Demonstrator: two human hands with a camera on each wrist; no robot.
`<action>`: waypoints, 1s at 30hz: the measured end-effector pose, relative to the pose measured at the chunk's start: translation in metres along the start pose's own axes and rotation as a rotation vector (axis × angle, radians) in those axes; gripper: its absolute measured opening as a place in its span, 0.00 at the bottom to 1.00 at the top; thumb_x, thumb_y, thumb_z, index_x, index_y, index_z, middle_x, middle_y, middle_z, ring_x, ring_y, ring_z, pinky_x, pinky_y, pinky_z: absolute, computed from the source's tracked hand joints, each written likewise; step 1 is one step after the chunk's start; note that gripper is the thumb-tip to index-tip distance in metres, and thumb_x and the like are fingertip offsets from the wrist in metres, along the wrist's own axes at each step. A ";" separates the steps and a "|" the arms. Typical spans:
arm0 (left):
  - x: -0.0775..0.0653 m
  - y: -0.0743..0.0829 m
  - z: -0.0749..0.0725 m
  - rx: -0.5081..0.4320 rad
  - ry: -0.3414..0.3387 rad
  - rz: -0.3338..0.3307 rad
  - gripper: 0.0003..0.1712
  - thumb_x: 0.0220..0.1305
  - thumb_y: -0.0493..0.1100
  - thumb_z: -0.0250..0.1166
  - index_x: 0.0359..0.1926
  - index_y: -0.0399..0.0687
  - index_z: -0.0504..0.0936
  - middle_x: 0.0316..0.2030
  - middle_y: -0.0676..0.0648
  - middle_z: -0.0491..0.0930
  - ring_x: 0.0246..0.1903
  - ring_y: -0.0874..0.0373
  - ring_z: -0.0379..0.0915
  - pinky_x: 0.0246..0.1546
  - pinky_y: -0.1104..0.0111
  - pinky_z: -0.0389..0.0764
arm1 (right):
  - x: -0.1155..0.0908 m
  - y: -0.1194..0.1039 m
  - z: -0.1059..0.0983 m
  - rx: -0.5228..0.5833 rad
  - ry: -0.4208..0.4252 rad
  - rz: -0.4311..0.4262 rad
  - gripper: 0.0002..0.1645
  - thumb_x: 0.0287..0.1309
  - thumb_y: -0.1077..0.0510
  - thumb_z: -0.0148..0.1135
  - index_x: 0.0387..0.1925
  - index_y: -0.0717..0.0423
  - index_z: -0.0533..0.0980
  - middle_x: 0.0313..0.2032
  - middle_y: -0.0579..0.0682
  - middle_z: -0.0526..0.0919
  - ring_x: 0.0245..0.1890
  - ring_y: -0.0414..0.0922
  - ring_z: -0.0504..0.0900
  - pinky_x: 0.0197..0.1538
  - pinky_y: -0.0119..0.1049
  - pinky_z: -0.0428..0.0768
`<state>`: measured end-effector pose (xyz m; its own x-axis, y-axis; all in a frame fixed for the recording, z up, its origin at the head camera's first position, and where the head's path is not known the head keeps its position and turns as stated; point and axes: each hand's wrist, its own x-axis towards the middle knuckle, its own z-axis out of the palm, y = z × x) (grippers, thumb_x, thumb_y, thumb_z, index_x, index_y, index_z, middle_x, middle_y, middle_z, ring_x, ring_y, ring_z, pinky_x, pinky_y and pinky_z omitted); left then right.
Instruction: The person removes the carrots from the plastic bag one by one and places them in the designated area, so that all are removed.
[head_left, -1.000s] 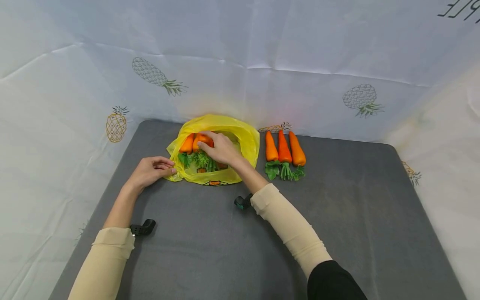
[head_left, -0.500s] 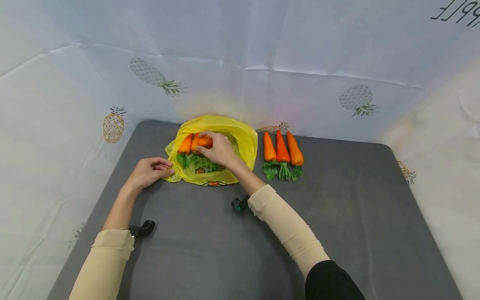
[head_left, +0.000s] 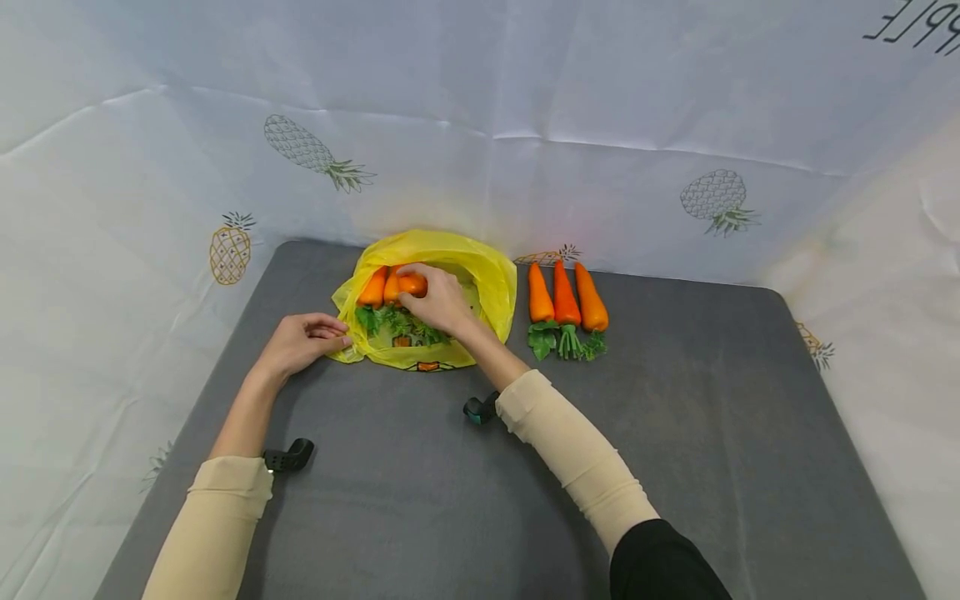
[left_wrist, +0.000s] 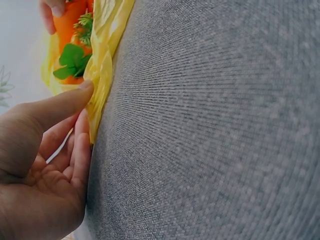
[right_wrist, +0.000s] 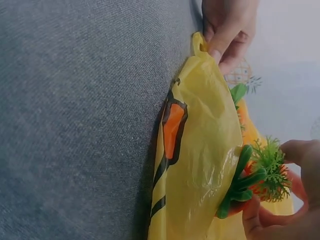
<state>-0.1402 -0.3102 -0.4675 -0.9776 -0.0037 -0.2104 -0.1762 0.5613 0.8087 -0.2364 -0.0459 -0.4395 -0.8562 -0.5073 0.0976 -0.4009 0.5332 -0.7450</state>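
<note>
A yellow plastic bag [head_left: 497, 292] lies with its mouth spread at the back left of the table. Inside are several orange carrots [head_left: 371, 289] with green tops [head_left: 367, 319]. At the bag's left corner my left hand [head_left: 303, 343] pinches the plastic between thumb and fingers; the left wrist view shows the thumb on top of the yellow edge. My right hand [head_left: 442, 302] reaches into the bag mouth, thumb and fingers around a carrot [head_left: 412, 285]. A feathery green top [right_wrist: 270, 170] shows between these fingers in the right wrist view. The hand hides part of the carrots.
To the right of the bag, three carrots [head_left: 564, 296] lie side by side, leaves toward me. Grey cloth [head_left: 675, 433] covers the table. A white curtain [head_left: 585, 100] with printed pineapples hangs behind the back edge and at both sides.
My right thumb has shifted slightly down along the carrot, and the feathery green tops beneath it have moved a little. My left hand keeps its place on the bag's corner.
</note>
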 end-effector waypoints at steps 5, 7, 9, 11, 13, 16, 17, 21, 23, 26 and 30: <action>0.000 0.001 0.001 0.007 -0.002 -0.001 0.23 0.71 0.46 0.75 0.59 0.34 0.86 0.43 0.46 0.90 0.35 0.73 0.80 0.39 0.76 0.83 | -0.004 0.001 0.000 0.038 0.005 -0.013 0.23 0.75 0.54 0.65 0.68 0.50 0.81 0.64 0.57 0.85 0.38 0.47 0.81 0.39 0.30 0.74; -0.001 0.002 0.001 0.010 -0.004 -0.002 0.23 0.71 0.46 0.75 0.58 0.34 0.86 0.42 0.47 0.90 0.35 0.72 0.80 0.39 0.76 0.83 | -0.006 0.001 -0.001 0.054 -0.001 -0.020 0.23 0.75 0.54 0.65 0.68 0.51 0.80 0.63 0.57 0.86 0.35 0.45 0.80 0.37 0.29 0.74; -0.001 0.003 0.001 0.009 -0.006 0.000 0.23 0.71 0.46 0.75 0.58 0.33 0.86 0.41 0.50 0.90 0.35 0.72 0.80 0.39 0.76 0.83 | -0.008 0.000 -0.003 0.079 -0.010 -0.026 0.23 0.76 0.55 0.65 0.68 0.51 0.80 0.62 0.57 0.86 0.31 0.43 0.78 0.35 0.29 0.73; -0.002 0.004 0.001 0.008 -0.006 -0.003 0.23 0.71 0.47 0.76 0.57 0.34 0.87 0.39 0.52 0.89 0.35 0.72 0.80 0.39 0.75 0.83 | -0.012 0.000 -0.007 0.107 -0.022 -0.032 0.23 0.76 0.55 0.65 0.68 0.52 0.80 0.60 0.58 0.87 0.28 0.43 0.77 0.33 0.29 0.73; -0.002 0.005 0.001 0.009 -0.006 -0.007 0.23 0.71 0.48 0.76 0.56 0.35 0.87 0.38 0.54 0.88 0.35 0.71 0.80 0.39 0.75 0.83 | -0.016 -0.001 -0.011 0.139 -0.037 -0.039 0.23 0.77 0.55 0.64 0.69 0.53 0.80 0.59 0.59 0.87 0.27 0.45 0.78 0.32 0.29 0.73; -0.002 0.005 0.000 0.011 -0.005 -0.012 0.22 0.71 0.48 0.76 0.56 0.35 0.87 0.38 0.54 0.88 0.35 0.70 0.81 0.39 0.75 0.83 | -0.025 -0.002 -0.019 0.170 -0.055 -0.051 0.24 0.77 0.55 0.65 0.69 0.54 0.79 0.59 0.58 0.88 0.32 0.47 0.83 0.34 0.29 0.76; -0.002 0.005 0.000 0.012 -0.004 -0.014 0.22 0.71 0.48 0.76 0.56 0.35 0.87 0.38 0.54 0.88 0.35 0.70 0.81 0.39 0.75 0.83 | -0.028 -0.001 -0.021 0.176 -0.061 -0.055 0.24 0.77 0.55 0.65 0.69 0.54 0.79 0.58 0.58 0.88 0.33 0.49 0.84 0.35 0.29 0.76; -0.003 0.005 0.000 0.018 -0.006 -0.015 0.23 0.72 0.48 0.75 0.58 0.35 0.86 0.41 0.50 0.89 0.35 0.70 0.80 0.39 0.75 0.83 | -0.040 0.000 -0.029 0.187 -0.082 -0.065 0.24 0.77 0.54 0.65 0.69 0.53 0.79 0.56 0.56 0.89 0.33 0.49 0.83 0.35 0.31 0.76; -0.003 0.004 0.000 0.020 -0.007 -0.015 0.24 0.72 0.48 0.75 0.59 0.34 0.86 0.41 0.50 0.89 0.35 0.71 0.80 0.39 0.75 0.83 | -0.045 0.001 -0.032 0.187 -0.095 -0.067 0.23 0.77 0.53 0.65 0.69 0.52 0.79 0.56 0.55 0.89 0.33 0.49 0.82 0.36 0.33 0.76; -0.002 0.003 0.000 0.017 -0.010 -0.014 0.25 0.72 0.48 0.75 0.59 0.34 0.86 0.40 0.52 0.89 0.35 0.72 0.80 0.39 0.75 0.83 | -0.053 0.001 -0.037 0.184 -0.114 -0.074 0.23 0.77 0.53 0.66 0.69 0.50 0.80 0.60 0.53 0.87 0.43 0.46 0.86 0.46 0.33 0.82; -0.001 0.003 0.000 0.015 -0.011 -0.017 0.24 0.72 0.48 0.75 0.59 0.34 0.86 0.38 0.56 0.88 0.35 0.72 0.80 0.39 0.74 0.83 | -0.063 0.001 -0.046 0.193 -0.128 -0.094 0.22 0.77 0.54 0.66 0.68 0.50 0.81 0.62 0.52 0.87 0.50 0.48 0.87 0.53 0.39 0.84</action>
<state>-0.1401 -0.3082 -0.4650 -0.9732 -0.0047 -0.2300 -0.1911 0.5736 0.7965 -0.1976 0.0179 -0.4157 -0.7647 -0.6370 0.0973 -0.3969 0.3468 -0.8498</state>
